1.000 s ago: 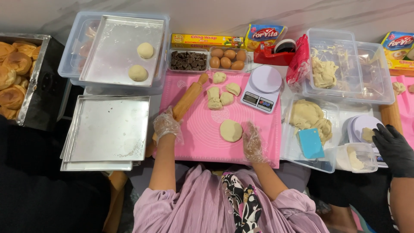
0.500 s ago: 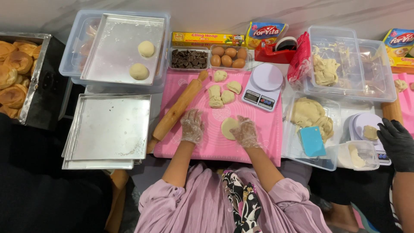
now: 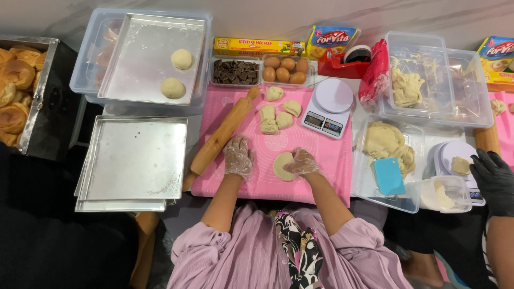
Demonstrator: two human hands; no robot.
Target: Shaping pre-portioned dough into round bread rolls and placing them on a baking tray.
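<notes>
Both my hands wear clear plastic gloves over a pink silicone mat [image 3: 321, 176]. My right hand [image 3: 302, 162] grips the right edge of a flattened round of dough [image 3: 281, 165] lying on the mat. My left hand [image 3: 238, 156] hovers beside it on the left, fingers apart, holding nothing, close to a wooden rolling pin [image 3: 222, 134] that lies diagonally across the mat's left side. Several small dough pieces [image 3: 276, 115] sit further up the mat.
A white kitchen scale [image 3: 329, 107] stands at the mat's upper right. Behind are chocolate chunks [image 3: 234, 71] and eggs [image 3: 284, 69]. Two dough balls [image 3: 176, 75] rest on a metal tray; stacked empty trays [image 3: 134, 160] lie left. Another person's black-gloved hand [image 3: 492, 179] is at the right.
Both hands moved up from the mat's near edge towards the flattened dough. My right hand took hold of the round's edge; my left came in beside it.
</notes>
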